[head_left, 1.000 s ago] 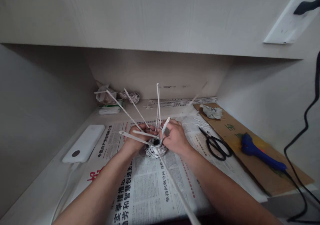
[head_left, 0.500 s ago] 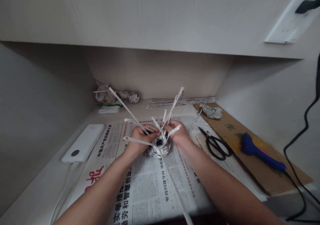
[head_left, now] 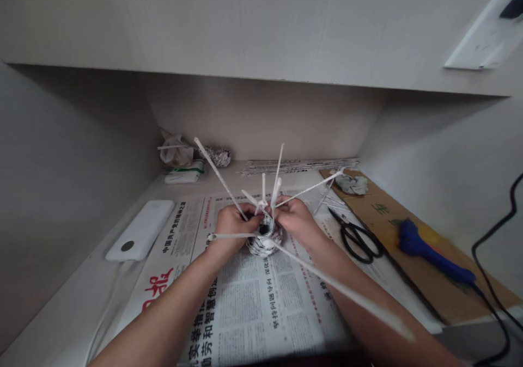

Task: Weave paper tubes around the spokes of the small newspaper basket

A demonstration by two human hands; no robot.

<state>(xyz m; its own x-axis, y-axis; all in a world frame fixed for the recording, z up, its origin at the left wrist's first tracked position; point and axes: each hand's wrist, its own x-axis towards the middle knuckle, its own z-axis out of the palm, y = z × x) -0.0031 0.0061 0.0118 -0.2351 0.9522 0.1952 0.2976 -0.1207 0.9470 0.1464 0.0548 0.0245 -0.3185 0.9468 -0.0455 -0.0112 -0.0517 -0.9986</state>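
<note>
A small round piece woven from rolled newspaper strips (head_left: 262, 245) sits over the newspaper, with a dark hole in its top. Several white paper tubes (head_left: 215, 166) spread out from its rim in different directions. On its left side my left hand (head_left: 235, 226) is closed, thumb and fingers gripping the woven rim. My right hand (head_left: 295, 217) pinches a paper tube at the far right of the rim. One long tube (head_left: 347, 292) reaches from the piece across my right forearm. Some fingertips are hidden behind the tubes.
Newspaper (head_left: 232, 307) covers the desk. Black scissors (head_left: 357, 239) lie on the right, beside cardboard (head_left: 378, 214) bearing a blue glue gun (head_left: 435, 255) and crumpled paper (head_left: 350, 184). A white power bank (head_left: 141, 231) lies left. Paper tubes (head_left: 300, 165) line the back, near another woven piece (head_left: 219, 157).
The woven piece has turned, and its long tube has swung from the front toward the right, over my right forearm. Another tube now points right from my right hand. The view has shifted slightly.
</note>
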